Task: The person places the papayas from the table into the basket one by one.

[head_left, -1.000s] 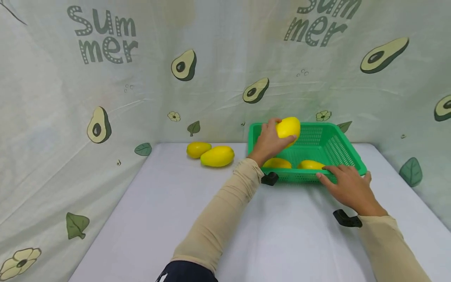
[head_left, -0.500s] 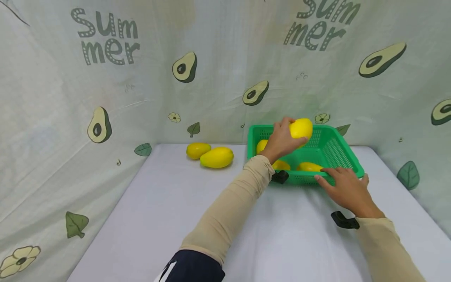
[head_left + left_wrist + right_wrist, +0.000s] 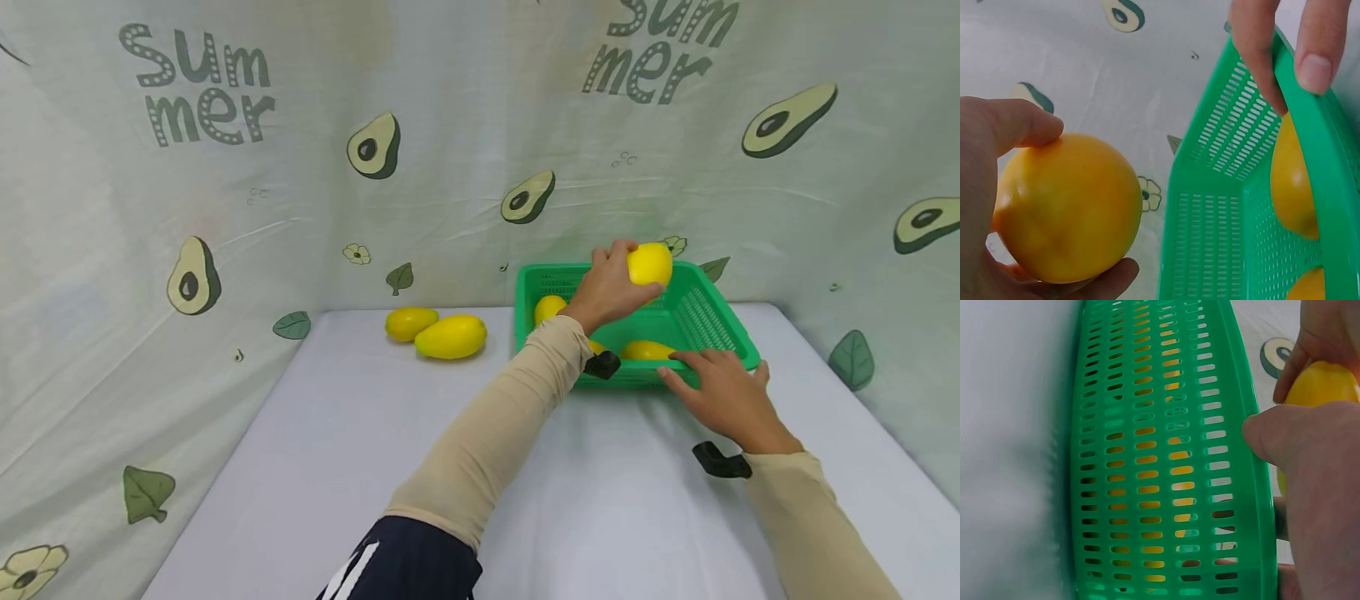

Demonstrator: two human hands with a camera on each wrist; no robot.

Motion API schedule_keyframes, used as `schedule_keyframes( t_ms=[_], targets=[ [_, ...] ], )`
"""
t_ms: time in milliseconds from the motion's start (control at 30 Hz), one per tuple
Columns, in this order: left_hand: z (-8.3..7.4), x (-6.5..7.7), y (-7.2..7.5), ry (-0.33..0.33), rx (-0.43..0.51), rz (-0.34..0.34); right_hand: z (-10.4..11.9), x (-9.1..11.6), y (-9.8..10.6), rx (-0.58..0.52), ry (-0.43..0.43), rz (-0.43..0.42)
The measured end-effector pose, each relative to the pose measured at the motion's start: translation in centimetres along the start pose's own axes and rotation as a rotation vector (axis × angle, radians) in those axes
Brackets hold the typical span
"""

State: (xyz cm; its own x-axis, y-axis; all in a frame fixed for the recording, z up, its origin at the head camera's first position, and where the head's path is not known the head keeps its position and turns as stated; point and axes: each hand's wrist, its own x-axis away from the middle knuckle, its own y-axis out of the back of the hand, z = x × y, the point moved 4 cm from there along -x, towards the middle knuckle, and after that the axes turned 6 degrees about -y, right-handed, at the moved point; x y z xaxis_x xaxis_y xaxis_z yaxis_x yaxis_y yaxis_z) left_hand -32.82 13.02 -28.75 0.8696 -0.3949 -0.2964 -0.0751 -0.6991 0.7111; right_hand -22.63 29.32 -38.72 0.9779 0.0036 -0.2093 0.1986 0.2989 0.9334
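You had the held fruit (image 3: 651,264), yellow and rounded, up above the green basket (image 3: 637,377). Your left hand (image 3: 617,283) was curled round it, opened only as wide as its girth. Over the last second you carried it farther right across the basket, which uncovered the left-end fruit (image 3: 550,308) there. I took that as a placing move well along but unfinished, since the fruit was not yet down.

Your right hand (image 3: 723,396) stayed at the near rim, pinching it between thumb and fingers, probably to steady the basket. Inside, the near-wall fruit (image 3: 647,351) lay by those fingers, and another, the half-hidden fruit (image 3: 597,347), showed past your left wrist. On the table (image 3: 337,467), left of the basket, the smaller fruit (image 3: 411,323) and the longer fruit (image 3: 452,337) had not moved.

The left wrist view gave you what the head view hid: fingers supporting the held fruit from below, clear of the basket wall. The right wrist view alone showed yellow through the near wall's slots.
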Motion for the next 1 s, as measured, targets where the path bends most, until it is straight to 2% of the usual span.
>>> schedule_keyframes(
  t_ms=[367,500,633,800,1000],
  targets=[
    [-1.0,-0.3,-0.5,0.005,0.004,-0.024,0.4,-0.1,0.3,0.001,-0.01,-0.011],
    [-1.1,-0.3,-0.8,-0.008,0.011,-0.018,0.2,0.0,0.2,0.002,-0.012,-0.005],
    [-0.9,-0.2,-0.3,-0.033,0.025,-0.011,0.5,-0.1,0.1,0.0,-0.006,0.01],
    [-0.1,0.0,1.0,-0.065,-0.01,-0.003,0.5,-0.3,0.1,0.01,-0.005,0.019],
    [2.0,0.7,2.4,-0.063,-0.048,0.007,0.3,-0.1,0.1,0.006,-0.006,0.018]
  ],
)
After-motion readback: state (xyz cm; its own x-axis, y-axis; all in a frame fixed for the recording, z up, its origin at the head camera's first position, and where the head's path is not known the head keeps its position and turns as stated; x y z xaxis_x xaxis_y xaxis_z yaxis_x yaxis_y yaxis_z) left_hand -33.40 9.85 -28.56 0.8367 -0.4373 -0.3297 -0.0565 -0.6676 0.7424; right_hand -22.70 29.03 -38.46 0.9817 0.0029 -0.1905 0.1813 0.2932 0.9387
